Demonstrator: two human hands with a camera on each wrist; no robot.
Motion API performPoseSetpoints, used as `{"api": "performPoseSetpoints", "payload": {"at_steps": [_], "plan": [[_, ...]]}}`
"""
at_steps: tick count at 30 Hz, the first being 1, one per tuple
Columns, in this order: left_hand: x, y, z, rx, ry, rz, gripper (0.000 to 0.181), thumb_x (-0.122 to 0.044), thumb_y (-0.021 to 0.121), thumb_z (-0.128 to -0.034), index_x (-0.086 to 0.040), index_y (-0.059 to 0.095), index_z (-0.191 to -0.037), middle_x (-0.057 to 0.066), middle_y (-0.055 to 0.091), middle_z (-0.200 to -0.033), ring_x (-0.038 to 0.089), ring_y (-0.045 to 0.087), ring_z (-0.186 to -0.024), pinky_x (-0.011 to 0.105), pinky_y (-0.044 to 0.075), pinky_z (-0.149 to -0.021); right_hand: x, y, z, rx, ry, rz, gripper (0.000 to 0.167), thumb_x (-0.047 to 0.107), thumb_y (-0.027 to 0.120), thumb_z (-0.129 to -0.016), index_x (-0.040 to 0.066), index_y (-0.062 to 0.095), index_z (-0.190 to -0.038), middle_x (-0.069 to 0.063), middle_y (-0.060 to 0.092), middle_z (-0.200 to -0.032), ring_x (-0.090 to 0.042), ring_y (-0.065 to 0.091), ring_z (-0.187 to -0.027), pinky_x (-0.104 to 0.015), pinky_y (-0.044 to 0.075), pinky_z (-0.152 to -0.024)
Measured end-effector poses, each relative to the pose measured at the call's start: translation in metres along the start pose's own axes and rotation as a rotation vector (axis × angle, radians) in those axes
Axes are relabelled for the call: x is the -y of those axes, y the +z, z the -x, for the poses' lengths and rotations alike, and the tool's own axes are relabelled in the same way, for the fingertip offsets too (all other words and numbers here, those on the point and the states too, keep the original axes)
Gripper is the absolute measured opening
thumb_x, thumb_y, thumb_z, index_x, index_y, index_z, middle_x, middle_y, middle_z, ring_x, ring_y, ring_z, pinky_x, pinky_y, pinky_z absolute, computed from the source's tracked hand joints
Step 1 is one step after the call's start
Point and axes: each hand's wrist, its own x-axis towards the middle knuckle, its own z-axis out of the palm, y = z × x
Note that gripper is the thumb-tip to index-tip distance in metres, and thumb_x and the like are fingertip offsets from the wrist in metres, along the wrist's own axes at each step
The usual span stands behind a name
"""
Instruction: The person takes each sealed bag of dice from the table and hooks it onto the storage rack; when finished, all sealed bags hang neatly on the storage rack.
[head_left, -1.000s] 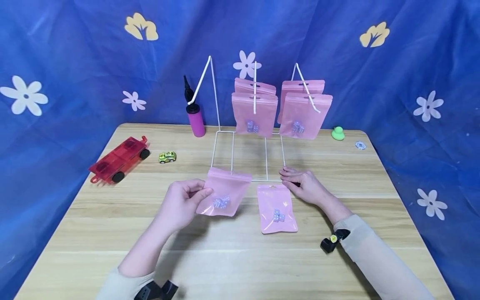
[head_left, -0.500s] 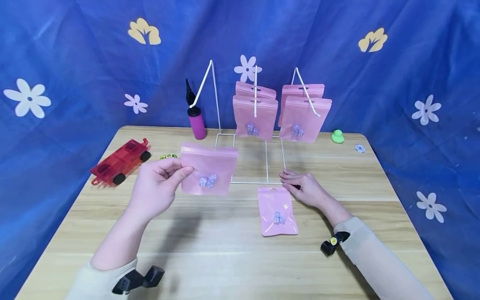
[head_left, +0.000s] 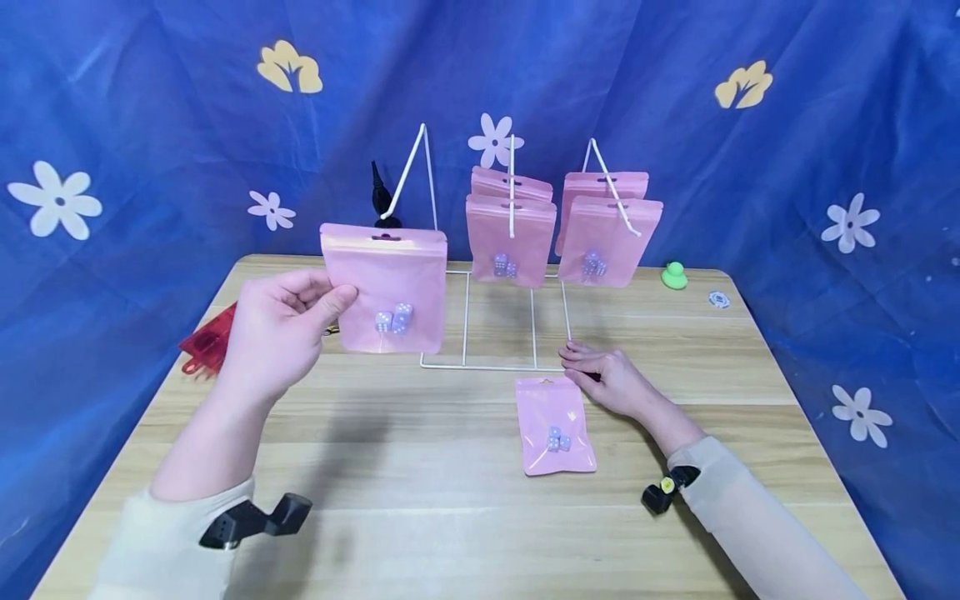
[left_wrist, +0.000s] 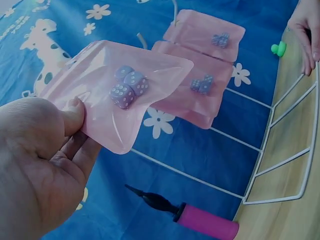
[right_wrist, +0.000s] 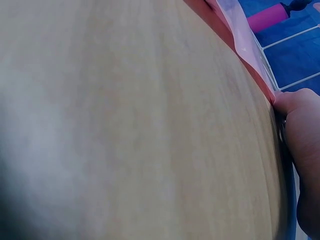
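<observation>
My left hand (head_left: 281, 333) pinches a pink zip bag (head_left: 367, 279) with several pale purple dice (left_wrist: 129, 86) inside. The bag is upright in the air, just below and in front of the empty left hook (head_left: 403, 173) of a white wire rack (head_left: 467, 321). Its slotted hang hole is apart from that hook. At the rack's front right base corner, my right hand (head_left: 611, 379) grips the wire between thumb and fingers. Another pink bag of dice (head_left: 536, 408) lies flat on the table beside that hand. Pink bags (head_left: 513, 225) hang from the middle hook, and more bags (head_left: 622, 233) from the right one.
Behind the held bag stands a hand pump (left_wrist: 207, 220), purple with a black nozzle. A red toy wagon (head_left: 210, 337) is partly covered by my left hand. A green rubber duck (head_left: 674, 277) and a poker chip (head_left: 719, 299) sit at the table's back right.
My left hand has raised the bag from low near the rack's front and carried it left and up, turning its face toward the head camera. The right hand has stayed at the rack corner.
</observation>
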Motion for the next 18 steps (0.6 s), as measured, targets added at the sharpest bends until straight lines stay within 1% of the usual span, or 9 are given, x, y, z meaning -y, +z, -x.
{"api": "performPoseSetpoints", "payload": {"at_steps": [3, 7, 9, 10, 11, 13, 14, 15, 18], "plan": [[0.004, -0.003, -0.009, -0.005, -0.017, 0.014, 0.02, -0.01, 0.076, -0.0997, 0.004, 0.079, -0.113, -0.007, 0.077, -0.087, 0.012, 0.058, -0.06, 0.023, 0.035, -0.041, 0.001, 0.0, 0.0, 0.001, 0.003, 0.001, 0.025, 0.01, 0.073, -0.1, -0.001, 0.077, -0.123, -0.01, 0.069, -0.136, -0.03, 0.06, -0.135, -0.051, 0.046, -0.116], [0.011, -0.004, -0.02, -0.005, -0.052, 0.035, 0.023, -0.014, 0.075, -0.101, 0.005, 0.078, -0.114, -0.007, 0.077, -0.086, 0.012, 0.056, -0.058, 0.028, 0.027, -0.038, 0.002, 0.0, 0.0, 0.003, 0.011, 0.001, 0.025, 0.01, 0.073, -0.1, -0.001, 0.077, -0.123, -0.01, 0.069, -0.136, -0.029, 0.06, -0.135, -0.05, 0.045, -0.116], [0.016, -0.002, -0.024, -0.001, -0.08, 0.058, 0.024, -0.015, 0.075, -0.1012, 0.005, 0.077, -0.115, -0.008, 0.078, -0.087, 0.01, 0.061, -0.061, 0.021, 0.038, -0.041, 0.002, 0.0, 0.0, 0.003, 0.013, 0.003, 0.025, 0.01, 0.073, -0.1, 0.0, 0.077, -0.123, -0.01, 0.069, -0.135, -0.029, 0.059, -0.136, -0.05, 0.045, -0.116], [0.018, -0.002, -0.026, 0.001, -0.094, 0.07, 0.025, -0.015, 0.075, -0.1015, 0.006, 0.077, -0.115, -0.009, 0.079, -0.088, 0.009, 0.065, -0.064, 0.019, 0.044, -0.045, 0.002, 0.0, 0.0, 0.003, 0.015, 0.002, 0.025, 0.01, 0.073, -0.1, 0.0, 0.077, -0.123, -0.01, 0.069, -0.135, -0.029, 0.059, -0.136, -0.051, 0.045, -0.116], [0.02, -0.001, -0.028, 0.003, -0.106, 0.087, 0.026, -0.015, 0.074, -0.1017, 0.006, 0.076, -0.115, -0.008, 0.079, -0.088, 0.008, 0.068, -0.067, 0.015, 0.051, -0.052, 0.002, 0.0, 0.0, 0.002, 0.015, 0.0, 0.025, 0.01, 0.073, -0.1, 0.0, 0.077, -0.123, -0.01, 0.069, -0.135, -0.029, 0.059, -0.136, -0.051, 0.045, -0.116], [0.024, 0.001, -0.031, 0.011, -0.128, 0.119, 0.026, -0.015, 0.073, -0.1022, 0.007, 0.076, -0.116, -0.009, 0.079, -0.088, 0.007, 0.073, -0.074, 0.015, 0.06, -0.067, 0.001, 0.0, 0.0, 0.0, 0.013, -0.002, 0.025, 0.01, 0.073, -0.101, -0.001, 0.077, -0.123, -0.01, 0.07, -0.135, -0.03, 0.059, -0.136, -0.052, 0.045, -0.116], [0.026, 0.002, -0.032, 0.017, -0.14, 0.134, 0.027, -0.015, 0.073, -0.1024, 0.008, 0.075, -0.116, -0.008, 0.079, -0.089, 0.007, 0.075, -0.078, 0.018, 0.062, -0.074, 0.002, 0.0, 0.0, 0.0, 0.013, -0.004, 0.025, 0.01, 0.073, -0.101, -0.001, 0.077, -0.123, -0.011, 0.07, -0.135, -0.03, 0.059, -0.136, -0.052, 0.045, -0.116], [0.027, 0.003, -0.034, 0.023, -0.148, 0.143, 0.027, -0.015, 0.072, -0.1026, 0.008, 0.075, -0.117, -0.008, 0.08, -0.089, 0.007, 0.075, -0.08, 0.019, 0.063, -0.076, 0.001, 0.0, 0.0, 0.0, 0.014, -0.006, 0.025, 0.01, 0.073, -0.101, -0.001, 0.077, -0.123, -0.011, 0.07, -0.135, -0.03, 0.059, -0.136, -0.052, 0.045, -0.116], [0.032, 0.004, -0.038, 0.041, -0.174, 0.152, 0.028, -0.016, 0.072, -0.1031, 0.008, 0.074, -0.118, -0.008, 0.08, -0.091, 0.007, 0.076, -0.084, 0.021, 0.063, -0.08, 0.001, 0.0, 0.0, 0.001, 0.017, -0.007, 0.025, 0.011, 0.073, -0.101, -0.001, 0.077, -0.123, -0.01, 0.07, -0.136, -0.03, 0.059, -0.136, -0.052, 0.045, -0.116]]}}
